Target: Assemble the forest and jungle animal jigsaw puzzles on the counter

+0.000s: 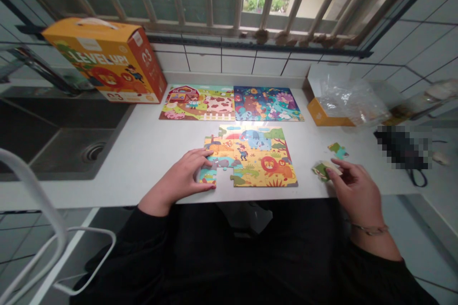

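Observation:
A partly joined jigsaw puzzle [246,162] with an elephant, lions and a crocodile lies on the white counter. It has a gap in its bottom edge and an uneven upper left corner. My left hand [182,174] rests against its left side, thumb and fingers spread apart, the thumb by the lower left piece. To the right, my right hand [358,186] pinches a puzzle piece [324,170] between thumb and index finger, just over the counter. Just beyond that hand lies another loose puzzle piece [338,150], blue and green.
Behind the puzzle lie a farm picture [200,103] and a dark blue night-forest picture [266,104]. An orange puzzle box [107,62] stands by the sink [64,138] at left. At right are an opened box with clear plastic [331,114] and a blurred dark object [402,147].

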